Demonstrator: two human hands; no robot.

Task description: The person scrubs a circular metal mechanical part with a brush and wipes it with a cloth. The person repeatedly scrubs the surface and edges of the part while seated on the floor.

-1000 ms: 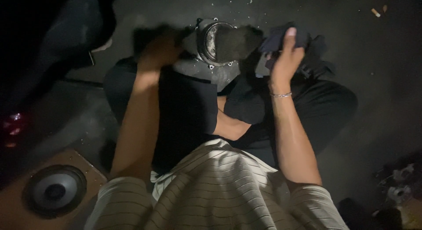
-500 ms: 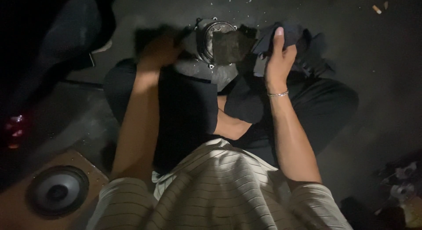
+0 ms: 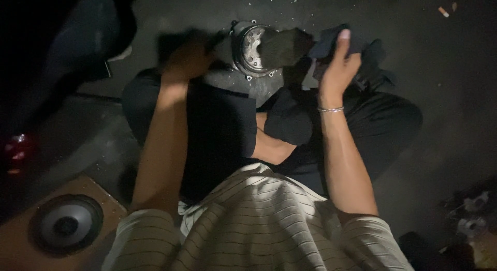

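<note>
On the floor ahead of the crossed legs lies a round metal part [image 3: 252,48], the blurred left hand [image 3: 187,59] gripping its left edge, finger state unclear, the right hand [image 3: 336,69] pinching a dark cloth [image 3: 326,43] just right of it.

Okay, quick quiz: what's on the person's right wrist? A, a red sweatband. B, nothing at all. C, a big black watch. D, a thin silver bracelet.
D: a thin silver bracelet circles the wrist just below the right hand, which grips a dark cloth.
</note>
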